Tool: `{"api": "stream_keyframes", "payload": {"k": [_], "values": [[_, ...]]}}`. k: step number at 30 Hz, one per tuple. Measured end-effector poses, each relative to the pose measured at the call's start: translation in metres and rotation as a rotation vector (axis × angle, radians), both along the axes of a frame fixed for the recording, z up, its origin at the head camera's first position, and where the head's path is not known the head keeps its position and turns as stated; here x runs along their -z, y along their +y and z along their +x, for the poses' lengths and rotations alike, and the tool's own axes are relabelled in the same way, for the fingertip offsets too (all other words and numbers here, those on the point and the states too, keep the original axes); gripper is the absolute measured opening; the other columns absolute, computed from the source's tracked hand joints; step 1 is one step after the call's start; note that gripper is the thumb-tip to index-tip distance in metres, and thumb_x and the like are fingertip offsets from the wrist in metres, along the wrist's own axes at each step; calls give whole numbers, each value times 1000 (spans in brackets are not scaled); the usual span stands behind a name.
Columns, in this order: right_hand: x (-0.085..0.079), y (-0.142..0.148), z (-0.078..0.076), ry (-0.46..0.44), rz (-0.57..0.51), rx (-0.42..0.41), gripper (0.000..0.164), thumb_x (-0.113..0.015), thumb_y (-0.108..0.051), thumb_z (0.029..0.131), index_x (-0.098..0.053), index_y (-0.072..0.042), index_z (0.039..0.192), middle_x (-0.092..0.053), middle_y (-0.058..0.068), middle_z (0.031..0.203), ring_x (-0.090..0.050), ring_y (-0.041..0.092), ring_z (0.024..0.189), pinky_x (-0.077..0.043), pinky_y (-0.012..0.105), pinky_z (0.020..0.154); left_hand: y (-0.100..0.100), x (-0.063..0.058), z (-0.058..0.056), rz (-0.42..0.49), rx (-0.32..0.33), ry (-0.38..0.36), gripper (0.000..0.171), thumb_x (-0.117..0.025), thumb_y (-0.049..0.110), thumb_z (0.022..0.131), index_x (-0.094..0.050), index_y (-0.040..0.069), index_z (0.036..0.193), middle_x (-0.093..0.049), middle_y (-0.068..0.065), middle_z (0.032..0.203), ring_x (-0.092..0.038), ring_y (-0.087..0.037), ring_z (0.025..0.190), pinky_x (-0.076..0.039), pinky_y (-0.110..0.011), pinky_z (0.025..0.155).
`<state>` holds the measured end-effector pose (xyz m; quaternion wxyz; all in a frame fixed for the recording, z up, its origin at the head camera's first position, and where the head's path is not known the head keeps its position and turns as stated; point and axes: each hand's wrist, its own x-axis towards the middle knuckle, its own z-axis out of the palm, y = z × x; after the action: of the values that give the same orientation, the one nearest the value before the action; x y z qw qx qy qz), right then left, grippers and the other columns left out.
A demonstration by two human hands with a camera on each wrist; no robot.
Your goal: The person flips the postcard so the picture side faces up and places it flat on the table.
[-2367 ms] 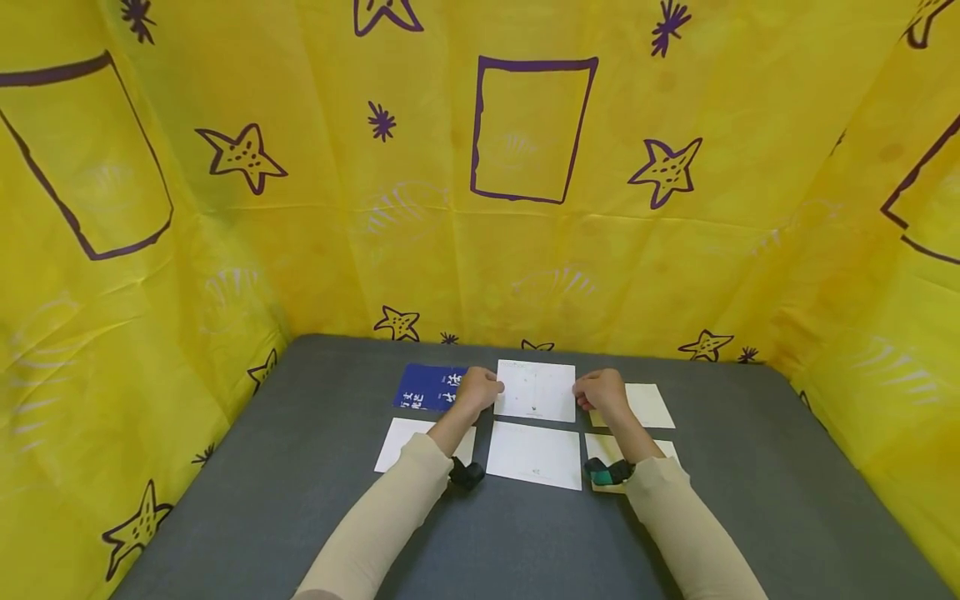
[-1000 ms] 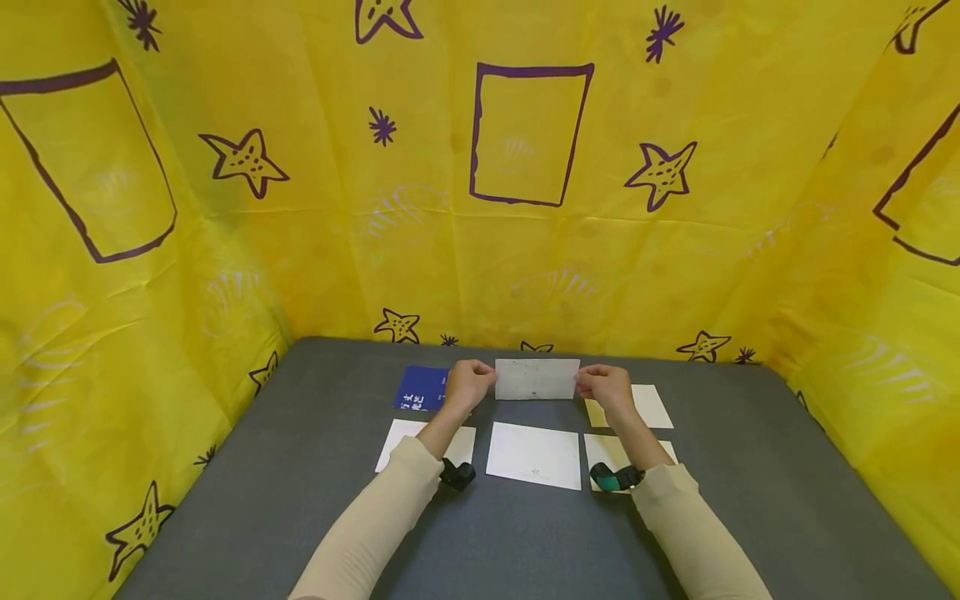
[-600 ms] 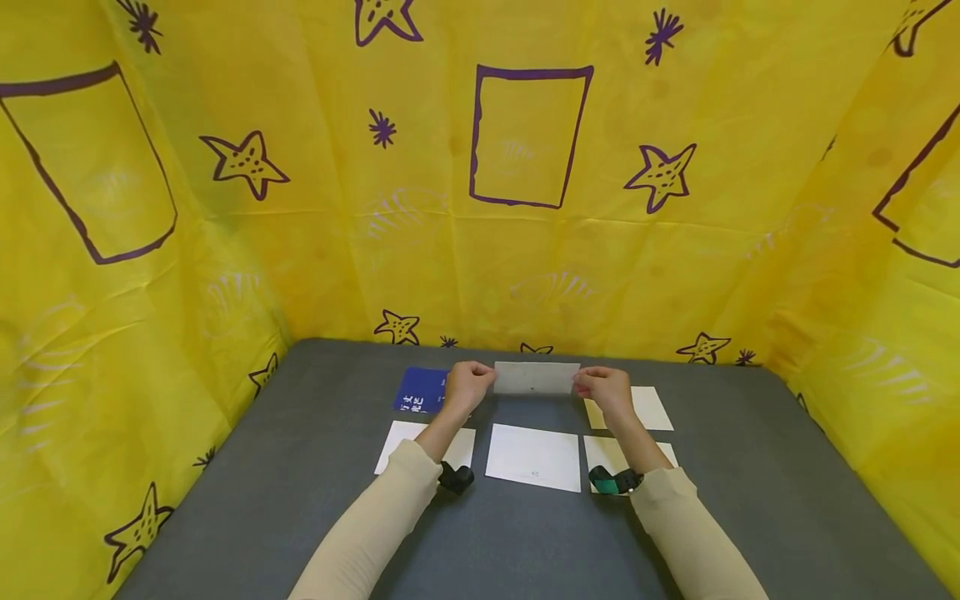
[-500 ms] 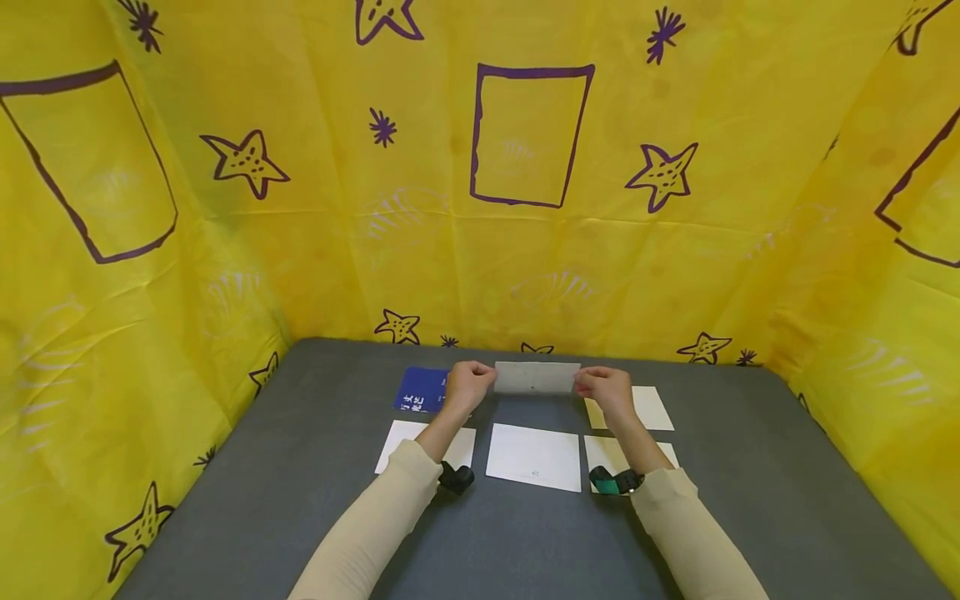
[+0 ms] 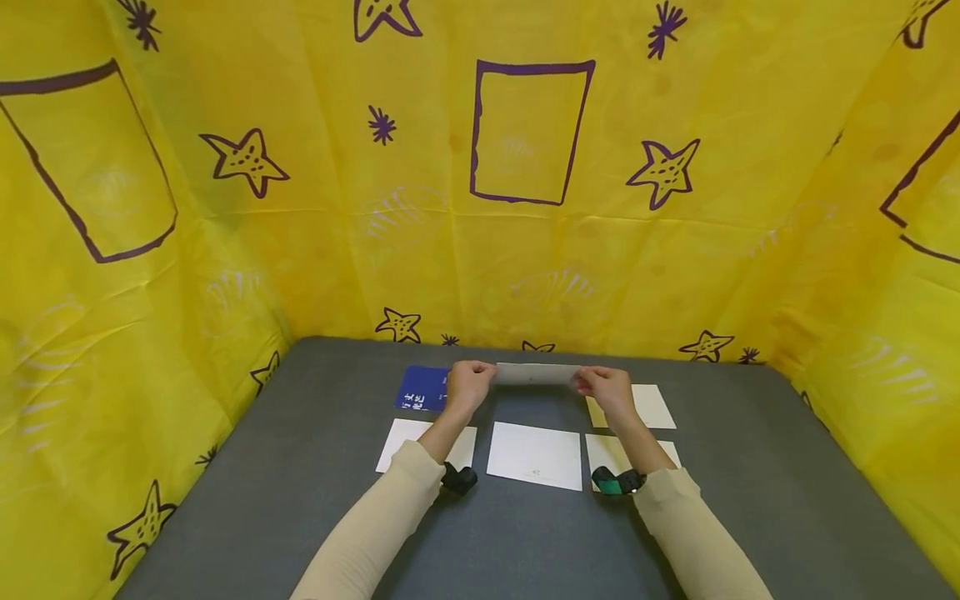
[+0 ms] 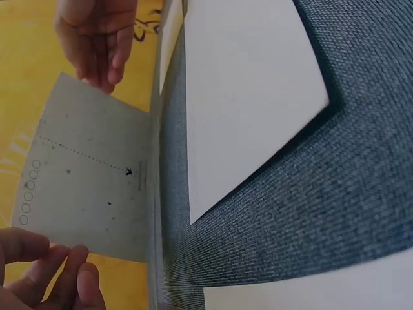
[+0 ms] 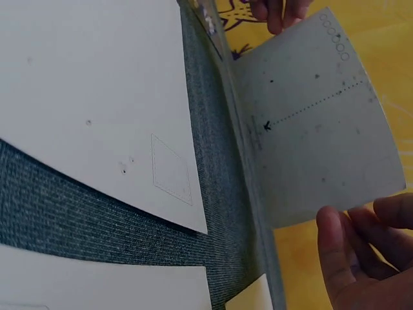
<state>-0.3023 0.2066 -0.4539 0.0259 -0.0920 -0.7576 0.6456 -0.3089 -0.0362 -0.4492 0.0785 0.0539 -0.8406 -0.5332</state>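
Observation:
Both hands hold a postcard between them at the back middle of the table. Its near face looks grey and foreshortened in the head view. In the wrist views that postcard bears a row of small circles, a dotted line and scattered specks. My left hand pinches its left edge, thumb and fingertips together. At the opposite edge my right hand pinches it the same way; in the right wrist view the right hand has thumb and fingers at the card's edge. The left hand partly covers a blue card with white characters.
A white card lies in front of the held one. Another white card lies under the left forearm, cream cards at the right, partly behind the right arm. Yellow patterned cloth walls the grey table at back and sides.
The postcard first lay face up, nearly flat, between the hands. It has since been lifted and tilted, its near face growing narrower and greyer. The other cards have stayed put.

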Motion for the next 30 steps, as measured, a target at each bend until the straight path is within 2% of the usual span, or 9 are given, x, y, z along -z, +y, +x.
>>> {"api": "stream_keyframes", "payload": {"k": [4,7,11,19,22,26,30], "values": [[0,0,-1,15,-18,4,33,-55,-13,99,-64,13,116,-71,23,102,-70,23,84,-57,21,72,1,-1,0,25,-11,-14,20,-68,22,85,-78,5,90,-75,-11,92,-64,-23,81,-47,-30,66],[1,0,-2,21,-24,5,32,-54,-14,99,-64,13,115,-70,25,106,-70,23,84,-57,19,70,1,-1,0,45,-21,-27,20,-68,22,86,-78,5,91,-75,-11,94,-64,-23,83,-48,-32,68],[2,1,-3,19,-50,10,34,-55,-14,99,-63,13,117,-72,21,103,-71,19,81,-56,18,70,2,-2,1,70,-21,-40,23,-67,23,88,-77,4,94,-75,-12,98,-65,-26,89,-51,-38,76],[1,3,-1,1,-73,9,33,-58,-11,97,-63,13,119,-73,4,88,-71,18,81,-57,20,71,2,0,-1,97,-19,-43,23,-68,21,88,-77,1,96,-74,-15,101,-66,-30,97,-52,-44,86],[1,3,0,8,-105,5,32,-59,-7,96,-61,16,118,-71,-1,81,-71,15,76,-58,20,71,2,2,-2,120,-12,-46,23,-68,20,87,-77,1,96,-74,-15,101,-66,-28,94,-52,-41,84],[2,2,0,12,-166,10,28,-60,2,92,-60,21,114,-68,-3,74,-68,11,67,-58,22,69,3,4,-2,182,4,-60,22,-69,15,86,-76,-2,96,-74,-15,94,-65,-20,79,-54,-32,73],[4,1,1,-1,-162,34,27,-61,8,88,-61,21,112,-69,-2,75,-64,7,64,-56,18,64,4,5,-1,252,16,-103,19,-69,9,85,-75,-4,97,-74,-13,87,-61,-11,68,-54,-26,68]]}}
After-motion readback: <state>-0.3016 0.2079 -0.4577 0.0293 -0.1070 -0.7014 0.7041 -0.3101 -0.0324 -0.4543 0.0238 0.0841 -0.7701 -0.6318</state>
